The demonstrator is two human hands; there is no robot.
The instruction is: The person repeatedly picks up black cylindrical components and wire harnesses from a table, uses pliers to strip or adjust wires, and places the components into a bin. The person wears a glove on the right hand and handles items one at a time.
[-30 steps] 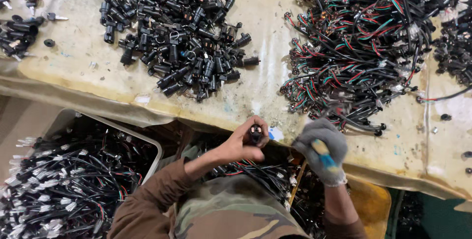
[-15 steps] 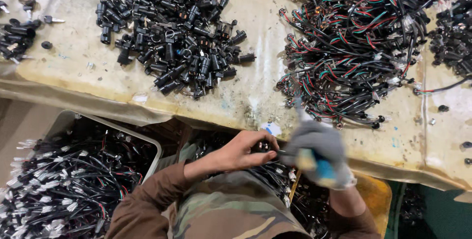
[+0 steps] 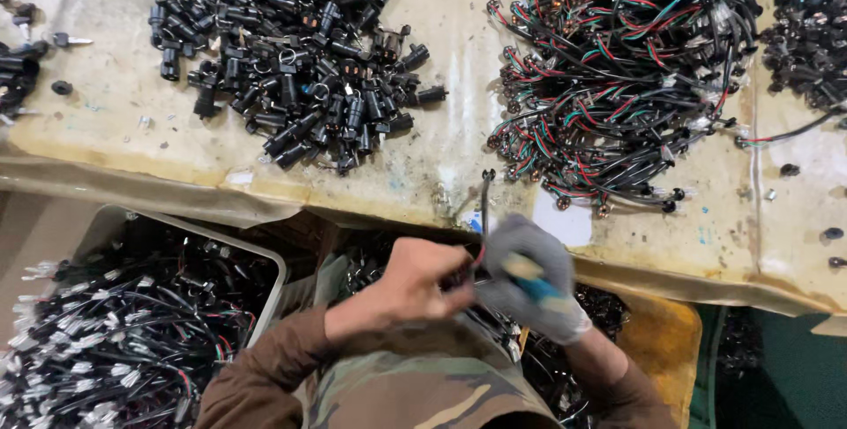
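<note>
Low in the middle of the frame the two hands meet. The bare left hand [image 3: 422, 281] is curled shut, its fingertips pinching something small and dark that the blur keeps me from naming. The gloved right hand [image 3: 529, 277] is closed round a tool [image 3: 529, 277] with a blue and yellow handle; its thin dark shaft sticks up past the knuckles toward the bench [image 3: 459, 67] edge. Red wire [image 3: 479, 257] shows between the two hands.

Under the hands sits a bin of black parts, mostly hidden by the arms and camouflage lap. At lower left a grey tray [image 3: 265, 257] holds black cables with white ends. A yellow bin [image 3: 666, 341] shows at lower right.

Above, on the stained bench, a heap of black connectors [image 3: 291, 59] lies upper left of centre, and a tangle of red, green and black wired leads [image 3: 618, 67] fills the upper right. A few loose pieces lie at the far left and right edges
</note>
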